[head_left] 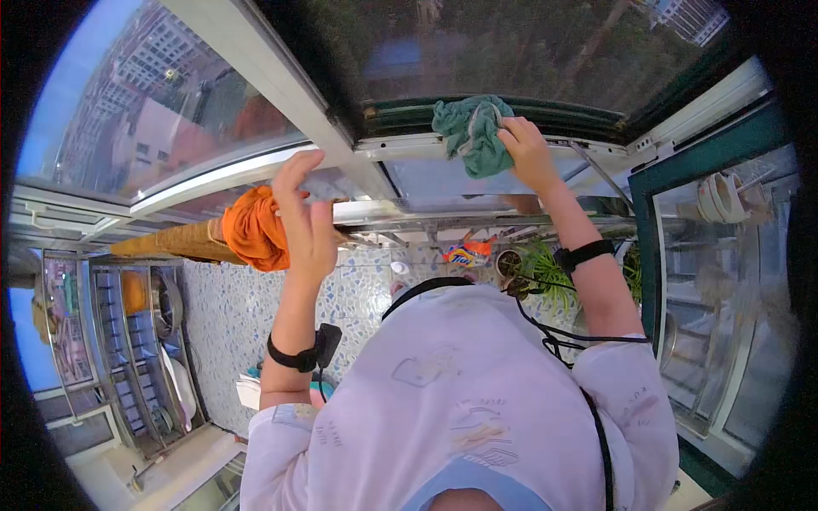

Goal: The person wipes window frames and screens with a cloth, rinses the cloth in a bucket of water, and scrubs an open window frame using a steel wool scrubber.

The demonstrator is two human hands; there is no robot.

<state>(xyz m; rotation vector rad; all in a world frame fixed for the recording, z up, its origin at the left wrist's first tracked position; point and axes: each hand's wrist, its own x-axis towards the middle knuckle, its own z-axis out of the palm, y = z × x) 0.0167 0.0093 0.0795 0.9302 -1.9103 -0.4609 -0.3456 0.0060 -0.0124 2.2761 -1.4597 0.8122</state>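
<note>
My right hand [530, 152] has its fingers closed on a crumpled green cloth [477, 136]. The cloth lies against the white window frame [400, 146], just at the dark green lower edge of the window. On the other side, my left hand [308, 226] is raised with its fingers stretched out and holds nothing. Beside it, a bunched orange cloth [254, 230] hangs over the end of a brown fabric-covered ledge [179, 242]. Whether the left hand touches the orange cloth, I cannot tell.
An open green-framed window panel [645, 247] stands at the right. Potted plants [545, 271] and a bright orange package [469, 252] are below on the patterned floor [230, 315]. A metal rack [128, 341] stands at the left. Black cables [588, 339] run along my right side.
</note>
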